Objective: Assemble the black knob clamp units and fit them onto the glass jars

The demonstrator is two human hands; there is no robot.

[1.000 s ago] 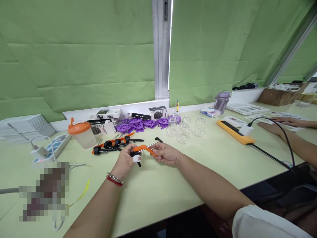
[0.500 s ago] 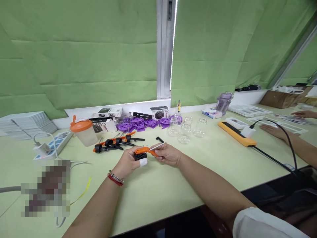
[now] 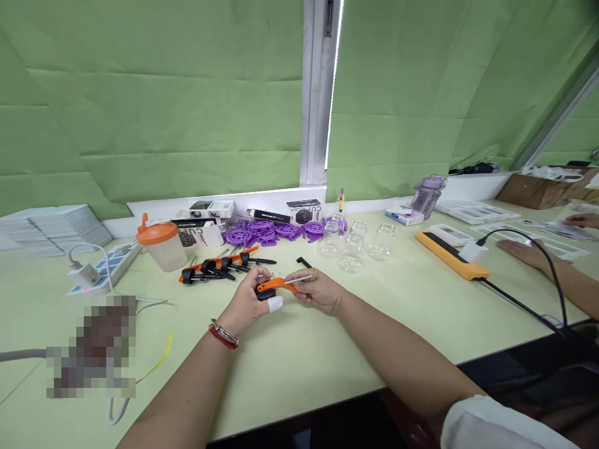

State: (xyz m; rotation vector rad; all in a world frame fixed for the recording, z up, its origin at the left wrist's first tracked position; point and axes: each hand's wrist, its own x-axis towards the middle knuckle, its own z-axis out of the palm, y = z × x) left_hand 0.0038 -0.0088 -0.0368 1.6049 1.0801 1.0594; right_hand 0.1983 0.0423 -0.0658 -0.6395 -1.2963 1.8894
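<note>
My left hand [image 3: 247, 302], a white wrap on its thumb, is closed on a black part [image 3: 266, 294] under one end of a curved orange plastic piece [image 3: 277, 284]. The other end of that piece is pinched by my right hand [image 3: 324, 292], which also has a thin metal rod [image 3: 303, 280] along its fingers. How the rod meets the orange piece is unclear. Just beyond my hands lies a small black L-shaped piece [image 3: 304, 262]. To the left, several black-and-orange assemblies [image 3: 219, 269] with metal rods lie in a row.
Purple plastic parts [image 3: 262, 233] are piled before the boxes [image 3: 201, 236]. Several clear cups [image 3: 350, 254] stand right of them. An orange-lidded shaker [image 3: 161, 246] and a white power strip [image 3: 112, 268] are left; an orange power strip [image 3: 449, 255] and another person's hand [image 3: 519, 252] are right.
The metal rod in my right hand has swung from tilted upward to nearly level. Both hands keep hold of the orange piece. The whole view has shifted slightly.
</note>
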